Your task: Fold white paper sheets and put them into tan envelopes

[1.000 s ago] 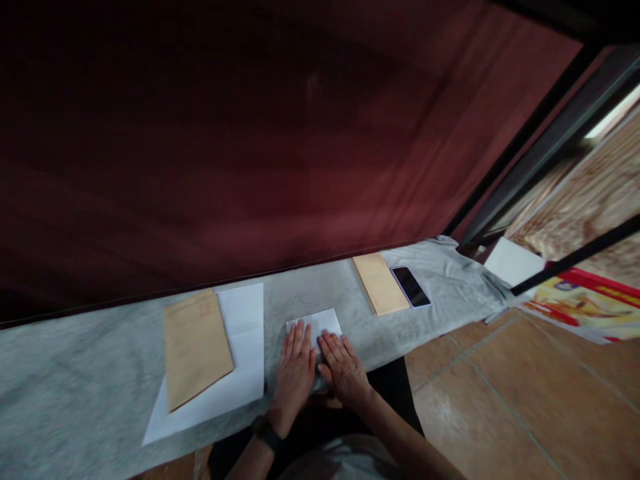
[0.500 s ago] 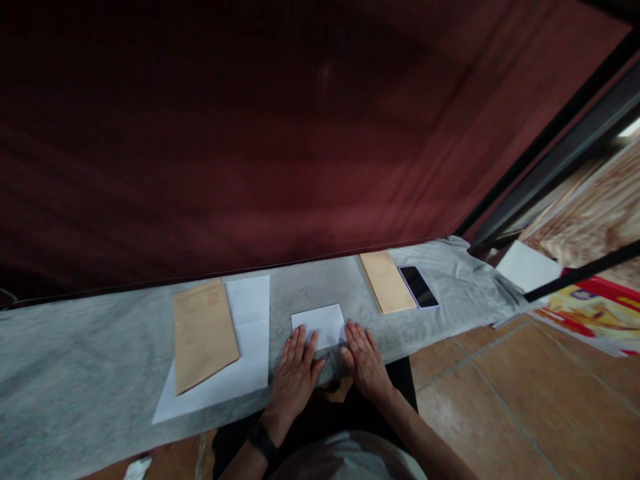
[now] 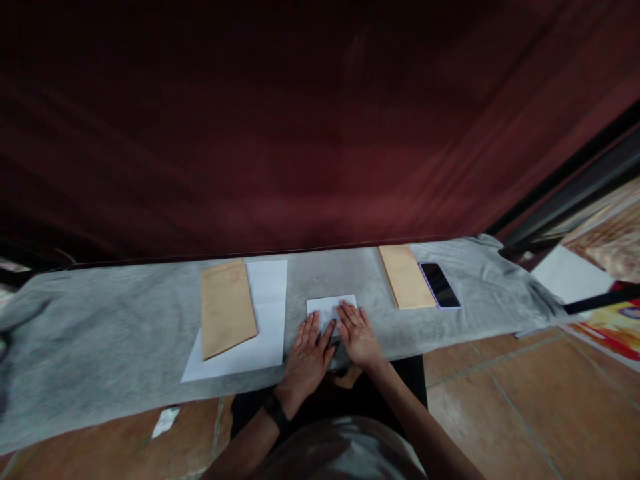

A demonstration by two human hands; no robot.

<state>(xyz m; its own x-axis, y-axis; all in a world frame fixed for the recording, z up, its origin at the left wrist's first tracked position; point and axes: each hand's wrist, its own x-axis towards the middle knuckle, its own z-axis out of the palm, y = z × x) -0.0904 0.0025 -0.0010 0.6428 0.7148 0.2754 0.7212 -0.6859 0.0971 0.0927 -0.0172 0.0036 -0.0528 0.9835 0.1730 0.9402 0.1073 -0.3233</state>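
A small white folded paper (image 3: 327,305) lies on the grey cloth in front of me. My left hand (image 3: 307,357) rests flat on its lower left part, fingers spread. Over its right part lies my right hand (image 3: 359,339), fingers stretched out. The two hands nearly meet, and they hide the paper's near edge. To the left, a brown envelope (image 3: 226,310) sits on top of a larger white sheet (image 3: 273,320). On the right are brown envelopes (image 3: 407,277), with a phone (image 3: 440,285) beside them, its screen dark.
The grey cloth (image 3: 125,327) covers a long narrow surface. Behind it hangs a dark red curtain (image 3: 300,167). A crumpled white scrap (image 3: 166,421) is on the tiled floor (image 3: 480,407). At the far right are a dark frame and a colourful printed box (image 3: 607,333).
My right hand has moved left over the paper, closer to my left hand. The camera view has shifted, so the table items appear farther right.
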